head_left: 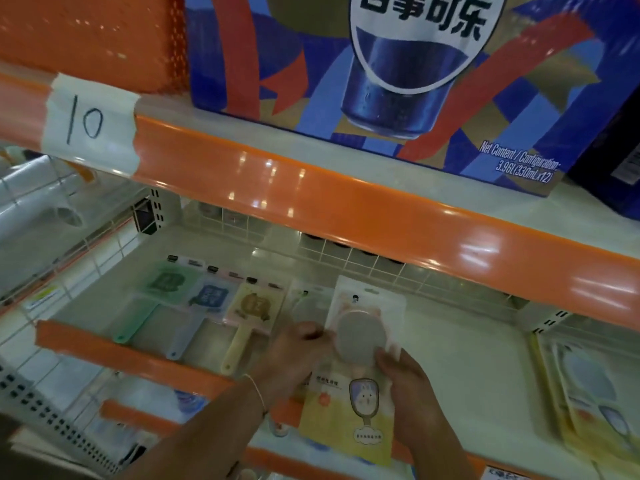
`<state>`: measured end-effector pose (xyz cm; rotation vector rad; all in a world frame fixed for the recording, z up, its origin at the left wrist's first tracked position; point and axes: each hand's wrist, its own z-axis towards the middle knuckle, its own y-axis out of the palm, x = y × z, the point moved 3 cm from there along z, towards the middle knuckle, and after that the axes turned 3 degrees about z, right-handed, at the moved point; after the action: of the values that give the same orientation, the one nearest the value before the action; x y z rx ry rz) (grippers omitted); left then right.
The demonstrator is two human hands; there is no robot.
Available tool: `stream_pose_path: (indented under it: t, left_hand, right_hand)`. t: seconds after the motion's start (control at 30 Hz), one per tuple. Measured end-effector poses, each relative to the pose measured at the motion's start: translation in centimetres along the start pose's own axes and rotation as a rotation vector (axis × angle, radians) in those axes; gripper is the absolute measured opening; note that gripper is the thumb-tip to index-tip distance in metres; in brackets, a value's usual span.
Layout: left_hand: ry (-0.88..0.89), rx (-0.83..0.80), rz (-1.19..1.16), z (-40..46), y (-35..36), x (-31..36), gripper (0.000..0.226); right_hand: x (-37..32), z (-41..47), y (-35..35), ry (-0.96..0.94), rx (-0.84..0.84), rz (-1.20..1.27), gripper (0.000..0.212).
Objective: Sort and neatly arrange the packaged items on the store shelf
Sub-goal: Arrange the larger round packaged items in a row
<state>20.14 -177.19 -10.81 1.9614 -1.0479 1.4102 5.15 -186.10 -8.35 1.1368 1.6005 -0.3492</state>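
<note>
I hold a packaged hand mirror [360, 344] over the front of the white shelf [450, 348]; its pack is white above and yellow below. My left hand [298, 355] grips its left edge. My right hand [405, 386] grips its right edge, thumb on the pack's face. A second similar pack [306, 303] lies partly under it on the left. Left of that, three handled mirrors lie side by side: green [162, 289], blue [204, 306] and yellow [249, 313]. A stack of similar yellow packs [588, 386] lies at the shelf's right end.
The orange-edged shelf above [346, 199] overhangs the work area and bears a large blue cola carton [381, 74] and a paper tag marked 10 [90, 124]. A wire divider [346, 254] runs along the shelf's back. Lower orange shelf rails [121, 351] sit below left.
</note>
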Motion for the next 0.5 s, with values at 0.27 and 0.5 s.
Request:
stream_pose_path:
  t: [0.27, 0.5]
  left_hand:
    - [-0.006, 0.094, 0.023, -0.1, 1.9, -0.5, 0.029]
    - [0.03, 0.151, 0.032, -0.1, 4.6, 0.8, 0.026]
  right_hand:
    - [-0.5, -0.2, -1.7, -0.014, 0.088, -0.164, 0.02]
    - [-1.9, 0.2, -4.6, -0.038, 0.138, -0.094, 0.023]
